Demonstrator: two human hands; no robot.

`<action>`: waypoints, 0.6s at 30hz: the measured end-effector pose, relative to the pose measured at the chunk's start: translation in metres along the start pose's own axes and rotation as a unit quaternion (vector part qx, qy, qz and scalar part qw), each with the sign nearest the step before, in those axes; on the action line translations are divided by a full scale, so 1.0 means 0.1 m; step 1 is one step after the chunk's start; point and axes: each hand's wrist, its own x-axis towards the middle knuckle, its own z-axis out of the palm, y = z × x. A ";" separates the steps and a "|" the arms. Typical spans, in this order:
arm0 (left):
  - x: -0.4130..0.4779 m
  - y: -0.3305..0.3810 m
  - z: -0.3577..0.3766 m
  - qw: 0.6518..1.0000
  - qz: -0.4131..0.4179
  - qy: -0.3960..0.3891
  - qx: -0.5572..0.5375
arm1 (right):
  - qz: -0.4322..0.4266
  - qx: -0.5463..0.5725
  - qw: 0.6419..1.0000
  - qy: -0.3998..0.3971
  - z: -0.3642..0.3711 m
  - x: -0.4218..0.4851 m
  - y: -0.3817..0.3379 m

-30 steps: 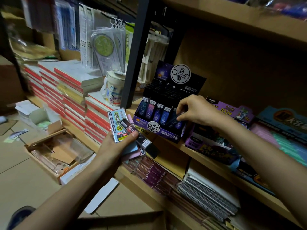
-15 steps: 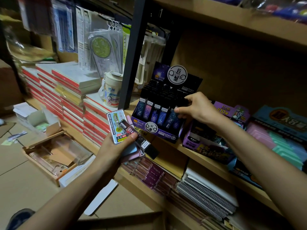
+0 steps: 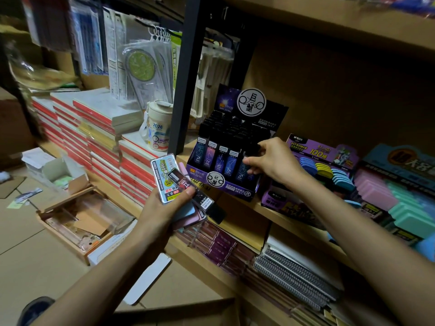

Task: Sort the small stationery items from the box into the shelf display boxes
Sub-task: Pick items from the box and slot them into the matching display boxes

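At centre of frame, A logs: right hand (image 3: 275,165) sits at the front right corner of the dark display box (image 3: 235,188) on the shelf (image 3: 182,158). Its fingers are curled, with thumb and forefinger pinching a dark tube (image 3: 246,172) at the right end of the front row. The tube stands upright, apparently seated in its slot.

B: And half a second back?

A: Fingertips were higher, at the rows behind. A full second back they were low at this same corner, as now. Reads as: slot it, touch the rear rows, return to settle it. Judgement only.

B: Left hand (image 3: 162,208)?

A: Lower centre, just left of the box, unchanged across all three frames. It grips a fan of items: clear case (image 3: 163,177) with yellow label on top, black tube (image 3: 197,196) laid across it under the thumb, and pink and blue flat cases (image 3: 188,216) beneath.

B: Meaning for the task?

A: One tube placed or nearly so, not yet released. The black tube in the fan matches this box, so it is likely next. The flat cases resemble the coloured stock in and beyond the purple box (image 3: 315,149), right of frame. Several items remain unsorted.

B: Camera?

A: The view drifted slightly. Shelf stock did not move.
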 end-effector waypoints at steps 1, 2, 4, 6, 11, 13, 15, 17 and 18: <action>0.00 0.00 0.01 1.000 0.000 -0.002 -0.001 | 0.007 -0.019 1.000 0.004 0.01 0.01 0.00; -0.01 0.00 0.03 1.000 0.000 -0.003 0.000 | 0.012 -0.050 0.999 0.004 0.01 0.02 -0.02; -0.02 0.00 0.05 1.000 0.001 -0.002 0.003 | 0.007 -0.128 0.992 0.003 -0.01 0.05 -0.07; -0.02 0.01 0.06 1.000 -0.001 -0.001 0.006 | -0.004 -0.208 0.978 0.010 -0.02 0.05 -0.12; -0.04 0.03 0.09 1.000 0.002 -0.005 0.007 | -0.062 -0.276 0.952 0.120 -0.05 -0.23 -0.13; -0.04 0.02 0.09 1.000 0.000 -0.005 -0.001 | -0.148 -0.221 0.950 0.163 0.06 -0.48 -0.12; -0.04 0.03 0.12 1.000 0.000 -0.011 -0.001 | -0.141 -0.125 0.975 0.116 0.27 -0.74 -0.14; -0.04 0.03 0.15 1.000 0.004 -0.010 0.003 | -0.012 0.007 0.999 -0.031 0.47 -0.92 -0.14; -0.04 0.03 0.16 1.000 0.004 -0.007 0.006 | 0.042 0.100 0.989 -0.097 0.54 -0.98 -0.13</action>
